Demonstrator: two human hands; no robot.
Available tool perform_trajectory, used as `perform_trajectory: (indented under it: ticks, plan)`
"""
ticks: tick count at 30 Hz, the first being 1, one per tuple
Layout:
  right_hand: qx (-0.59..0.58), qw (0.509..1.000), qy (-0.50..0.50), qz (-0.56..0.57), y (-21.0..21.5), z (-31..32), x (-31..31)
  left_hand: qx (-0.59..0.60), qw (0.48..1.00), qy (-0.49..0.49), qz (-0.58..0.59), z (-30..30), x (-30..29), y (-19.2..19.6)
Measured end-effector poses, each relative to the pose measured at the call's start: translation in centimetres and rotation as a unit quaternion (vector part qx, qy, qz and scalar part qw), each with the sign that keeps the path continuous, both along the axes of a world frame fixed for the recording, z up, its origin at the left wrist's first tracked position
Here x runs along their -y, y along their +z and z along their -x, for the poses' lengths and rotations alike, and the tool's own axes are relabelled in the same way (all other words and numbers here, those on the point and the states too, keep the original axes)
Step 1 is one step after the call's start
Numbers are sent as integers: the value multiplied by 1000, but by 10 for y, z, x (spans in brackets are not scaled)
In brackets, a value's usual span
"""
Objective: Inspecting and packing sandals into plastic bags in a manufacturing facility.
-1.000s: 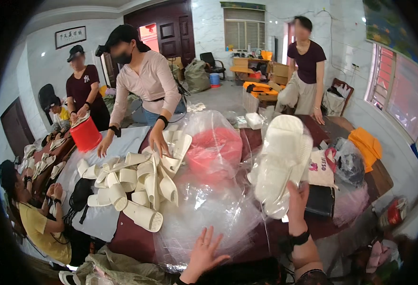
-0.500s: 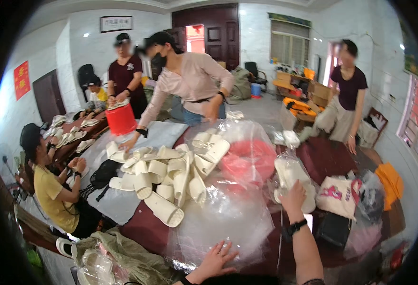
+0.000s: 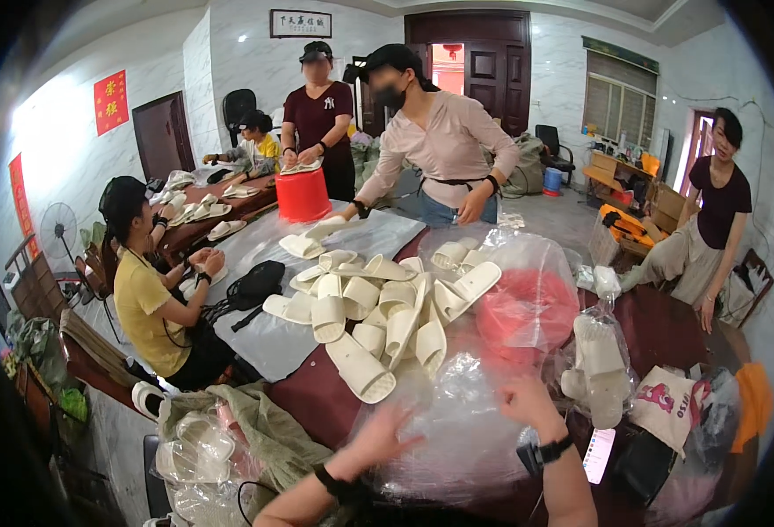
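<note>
Both my hands hover over a stack of clear plastic bags (image 3: pixel 457 439) at the table's near side. My left hand (image 3: pixel 383 437) is blurred, with its fingers apart and nothing visible in them. My right hand (image 3: pixel 529 406) has its fingers curled in, and I see nothing between them. Beyond my left hand lies a heap of cream slippers (image 3: pixel 361 299), loosely piled. The nearest slipper (image 3: pixel 361 367) points toward me. To the right of my right hand, a bagged pair of slippers (image 3: pixel 600 360) rests on the table in clear plastic.
A red round shape (image 3: pixel 528 307) shows under clear plastic. At right are a phone (image 3: pixel 598 455), a cloth bag (image 3: pixel 662 400) and a black bag (image 3: pixel 637 457). Co-workers stand or sit around, one beside a red bucket (image 3: pixel 303 197). A sack (image 3: pixel 273 430) sits at lower left.
My right hand has moved left, away from the bagged slippers, and its fingers have curled. My left hand has lifted. The view has turned left. A co-worker's hand now holds slippers at the heap.
</note>
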State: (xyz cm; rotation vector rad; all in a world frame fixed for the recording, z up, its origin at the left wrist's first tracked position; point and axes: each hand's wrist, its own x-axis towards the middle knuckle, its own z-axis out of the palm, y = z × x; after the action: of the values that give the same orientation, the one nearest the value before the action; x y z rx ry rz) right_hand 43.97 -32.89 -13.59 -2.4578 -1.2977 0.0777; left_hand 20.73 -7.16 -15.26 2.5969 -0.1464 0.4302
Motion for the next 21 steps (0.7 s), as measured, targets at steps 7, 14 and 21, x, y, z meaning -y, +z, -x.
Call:
perform_trajectory:
  ticks: [7, 14, 21]
  plan:
    - [72, 996, -37, -24, -67, 118, 43, 53, 967, 240, 64, -127, -104, 3]
    - [99, 978, -109, -146, -78, 161, 54, -92, 976, 153, 125, -178, -120, 29]
    - [78, 977, -110, -167, -72, 172, 57, 23, 894, 191, 405, -168, -115, 68]
